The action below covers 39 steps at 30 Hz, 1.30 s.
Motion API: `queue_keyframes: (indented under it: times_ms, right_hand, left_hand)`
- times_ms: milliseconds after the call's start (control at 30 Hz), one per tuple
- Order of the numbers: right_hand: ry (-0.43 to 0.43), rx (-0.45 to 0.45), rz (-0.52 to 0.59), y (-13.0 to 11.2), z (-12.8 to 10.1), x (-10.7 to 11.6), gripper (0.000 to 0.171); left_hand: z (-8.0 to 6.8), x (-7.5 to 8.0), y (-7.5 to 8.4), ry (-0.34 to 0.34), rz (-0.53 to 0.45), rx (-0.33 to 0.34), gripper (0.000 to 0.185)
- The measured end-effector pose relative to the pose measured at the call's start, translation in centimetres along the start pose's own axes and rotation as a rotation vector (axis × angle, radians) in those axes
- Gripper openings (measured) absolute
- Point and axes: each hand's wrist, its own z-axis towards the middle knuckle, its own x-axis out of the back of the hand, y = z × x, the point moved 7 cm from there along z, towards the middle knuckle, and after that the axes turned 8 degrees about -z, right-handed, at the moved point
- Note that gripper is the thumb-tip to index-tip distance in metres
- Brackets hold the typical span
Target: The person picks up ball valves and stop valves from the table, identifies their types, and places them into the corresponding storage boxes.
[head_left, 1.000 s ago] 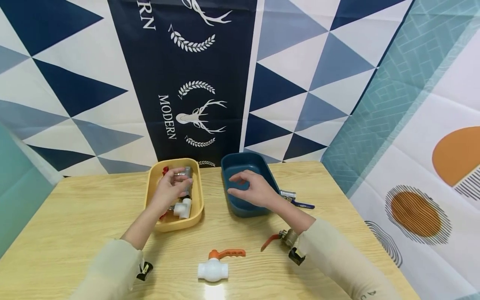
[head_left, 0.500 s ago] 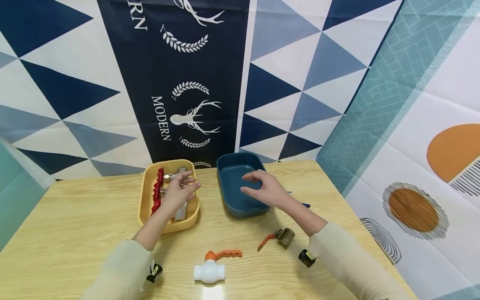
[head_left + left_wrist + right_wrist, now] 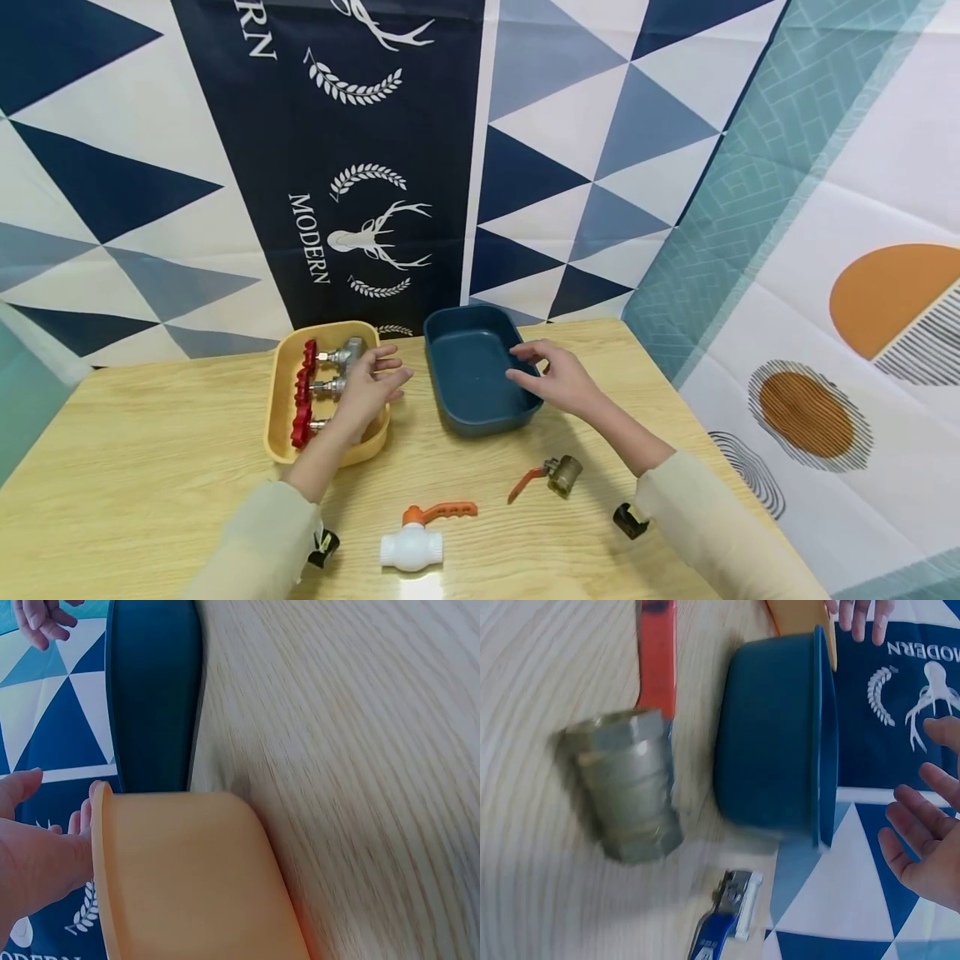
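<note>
My left hand [image 3: 369, 390] hovers above the right side of a yellow tray [image 3: 279, 392], fingers relaxed and apart, holding nothing. Inside that tray lie several valves with red handwheels [image 3: 303, 392], partly hidden by the hand and forearm. Over the right rim of a dark blue tray [image 3: 476, 371] is my right hand [image 3: 561, 379], fingers loosely bent around air. The visible floor of the blue tray is bare. In front stand a white plastic ball valve [image 3: 412, 547] with an orange handle and a brass ball valve [image 3: 566, 477] with a red lever.
A blue-handled metal valve [image 3: 724, 919] lies beside the blue tray, hidden in the head view by the right hand and arm. The patterned wall [image 3: 375, 167] rises right behind both trays. Wooden tabletop [image 3: 150, 467] extends left and forward.
The head view has turned slightly right. Both hands have moved rightward relative to the trays, uncovering more red handwheels and the blue tray's floor. The brass valve has come out from behind the right sleeve.
</note>
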Motion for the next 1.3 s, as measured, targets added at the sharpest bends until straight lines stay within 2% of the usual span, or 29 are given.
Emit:
queue_keyframes:
  times_ms: [267,500,733,1100,1300]
  right_hand:
    - [0.029,-0.079,0.010,2.9,-1.1,1.0,0.044]
    - [0.056,-0.127,0.021,5.0,-1.6,1.4,0.041]
    - [0.062,-0.158,0.050,6.3,-2.0,1.5,0.042]
    - [0.046,-0.185,0.043,7.5,-2.1,0.9,0.041]
    - [0.032,-0.203,0.015,8.9,-2.0,0.3,0.042]
  left_hand:
    - [0.3,-1.7,-0.2,-0.016,-0.023,-0.022,0.051]
    - [0.6,-2.8,-0.9,-0.007,0.012,-0.016,0.054]
    - [1.0,-3.2,-1.8,0.007,0.030,-0.014,0.054]
    - [1.4,-3.9,-2.5,0.055,0.035,-0.016,0.054]
    - [1.4,-4.1,-2.9,0.071,0.076,-0.011,0.055]
